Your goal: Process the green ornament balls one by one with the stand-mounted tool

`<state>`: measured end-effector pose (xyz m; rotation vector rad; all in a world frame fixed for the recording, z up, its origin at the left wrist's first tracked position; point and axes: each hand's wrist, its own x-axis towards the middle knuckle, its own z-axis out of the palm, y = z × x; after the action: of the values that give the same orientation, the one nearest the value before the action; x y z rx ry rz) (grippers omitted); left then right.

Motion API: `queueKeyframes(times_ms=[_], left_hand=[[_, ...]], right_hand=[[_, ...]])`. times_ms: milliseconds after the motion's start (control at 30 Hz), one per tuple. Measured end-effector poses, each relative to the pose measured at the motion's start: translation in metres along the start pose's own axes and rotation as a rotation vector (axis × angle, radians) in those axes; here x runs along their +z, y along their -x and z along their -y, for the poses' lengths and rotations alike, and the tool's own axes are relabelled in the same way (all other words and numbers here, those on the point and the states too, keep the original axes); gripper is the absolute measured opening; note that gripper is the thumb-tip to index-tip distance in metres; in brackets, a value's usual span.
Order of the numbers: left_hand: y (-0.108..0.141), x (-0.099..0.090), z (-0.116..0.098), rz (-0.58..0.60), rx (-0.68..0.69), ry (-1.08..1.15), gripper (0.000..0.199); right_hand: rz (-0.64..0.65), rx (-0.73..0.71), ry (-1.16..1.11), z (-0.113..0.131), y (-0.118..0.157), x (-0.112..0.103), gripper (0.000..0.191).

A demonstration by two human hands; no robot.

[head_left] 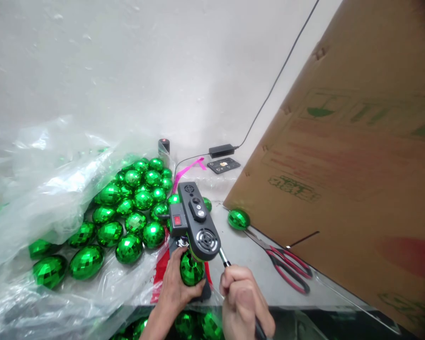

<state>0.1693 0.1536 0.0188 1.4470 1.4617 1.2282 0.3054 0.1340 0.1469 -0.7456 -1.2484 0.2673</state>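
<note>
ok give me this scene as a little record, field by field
left hand: holds a green faceted ball at the machine's rounded end
right hand: closed around a lever
machine: dark body, red switch
left side: many green balls among clear plastic
right side: red-and-black scissors, a lone ball, a cardboard box
behind: pink strip, black adapter

A light grey table [253,264] with a smooth, pale top. Behind the table, a plain off-white wall [198,61] rises to the top of the view, dotted with small pale marks. To the right of the table looms a large brown cardboard box [340,156] with faded red and green print. White light brightens the table; below its near edge is dark.
</note>
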Motion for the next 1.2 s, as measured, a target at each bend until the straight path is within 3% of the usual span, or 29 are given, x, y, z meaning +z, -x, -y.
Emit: queueKeyframes(times_ms=[600, 733, 933, 1033, 1200], left_hand=[[0.000, 0.000, 0.003, 0.013, 0.041, -0.047, 0.081], [-0.001, 0.001, 0.003, 0.030, 0.028, -0.050, 0.081], [0.000, 0.004, 0.005, 0.017, 0.025, -0.055, 0.083], [-0.001, 0.003, 0.001, 0.011, 0.022, -0.051, 0.082], [-0.002, -0.002, -0.002, 0.020, -0.003, -0.005, 0.088]], right_hand=[[-0.052, -0.040, -0.004, 0.000, 0.000, 0.006, 0.047], [0.002, -0.060, 0.064, -0.006, 0.010, 0.002, 0.047], [-0.031, -0.076, 0.074, -0.019, 0.023, 0.001, 0.046], [-0.029, -0.029, 0.056, -0.005, 0.008, 0.003, 0.047], [-0.016, 0.114, 0.026, 0.039, -0.046, 0.014, 0.053]])
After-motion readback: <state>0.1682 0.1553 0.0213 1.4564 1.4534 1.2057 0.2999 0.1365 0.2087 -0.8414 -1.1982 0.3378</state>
